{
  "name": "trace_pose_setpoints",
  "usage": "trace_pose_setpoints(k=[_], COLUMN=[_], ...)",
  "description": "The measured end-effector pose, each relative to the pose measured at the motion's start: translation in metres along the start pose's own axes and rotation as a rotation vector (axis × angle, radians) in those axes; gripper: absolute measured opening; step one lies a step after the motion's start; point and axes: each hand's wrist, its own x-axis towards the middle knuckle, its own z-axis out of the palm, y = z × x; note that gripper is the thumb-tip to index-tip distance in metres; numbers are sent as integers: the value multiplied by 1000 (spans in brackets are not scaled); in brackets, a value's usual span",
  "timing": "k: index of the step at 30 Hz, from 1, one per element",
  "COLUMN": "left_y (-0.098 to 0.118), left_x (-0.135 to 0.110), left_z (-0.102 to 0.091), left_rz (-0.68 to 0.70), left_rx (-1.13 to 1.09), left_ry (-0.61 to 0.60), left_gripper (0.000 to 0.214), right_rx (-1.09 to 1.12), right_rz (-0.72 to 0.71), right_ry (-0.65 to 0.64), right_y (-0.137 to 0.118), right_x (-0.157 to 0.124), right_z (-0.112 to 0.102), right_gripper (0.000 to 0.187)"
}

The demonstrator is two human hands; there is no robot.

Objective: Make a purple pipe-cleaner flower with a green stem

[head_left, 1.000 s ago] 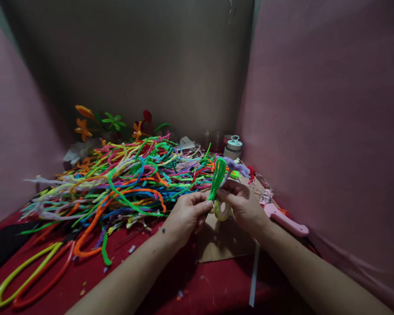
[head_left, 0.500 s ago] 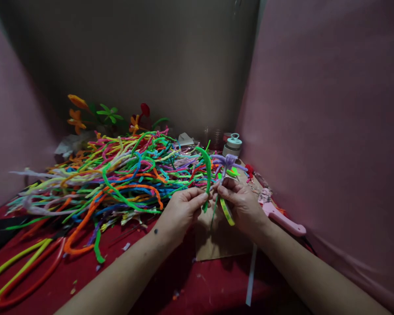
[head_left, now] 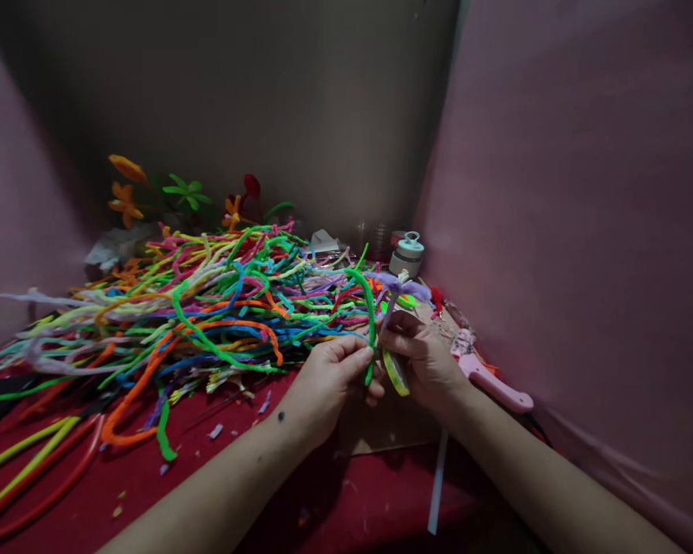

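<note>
My left hand (head_left: 345,371) pinches a green pipe cleaner (head_left: 369,304) between thumb and fingers, and its upper part bends over toward the left. Close beside it, my right hand (head_left: 424,358) grips the stem of a purple pipe-cleaner flower (head_left: 401,286), whose petals spread outward around a pale centre. A yellow-green strip (head_left: 395,375) hangs below the right thumb; I cannot tell what it is fixed to. Both hands are over a piece of cardboard (head_left: 381,432), and their fingertips nearly meet.
A large heap of coloured pipe cleaners (head_left: 225,300) spreads on the left. Scissors (head_left: 40,477) with red and yellow handles lie at front left. A pink glue gun (head_left: 493,381) rests at right. Behind stand finished flowers (head_left: 125,201) and a white-lidded jar (head_left: 407,254).
The purple flower has tilted, so its petals now spread flatter and its pale centre shows. The green pipe cleaner has shifted slightly right and down in my left hand.
</note>
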Motion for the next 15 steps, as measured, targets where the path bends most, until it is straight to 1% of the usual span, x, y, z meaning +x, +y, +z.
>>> trace_pose_setpoints(k=[4,8,15], left_y=[2,4,7], left_x=[-1,-2,-2], left_z=[0,-2,-5], left_rz=[-18,-19,-7], left_rx=[-11,-14,96], left_ry=[-19,-62,-140], left_gripper=[16,16,21], right_rx=[16,8,-12], right_rz=[27,26,-9], right_ry=[-30,-5,18], right_y=[1,0,-1], right_x=[0,-1,-1], right_z=[-3,-2,3], right_gripper=[25,27,26])
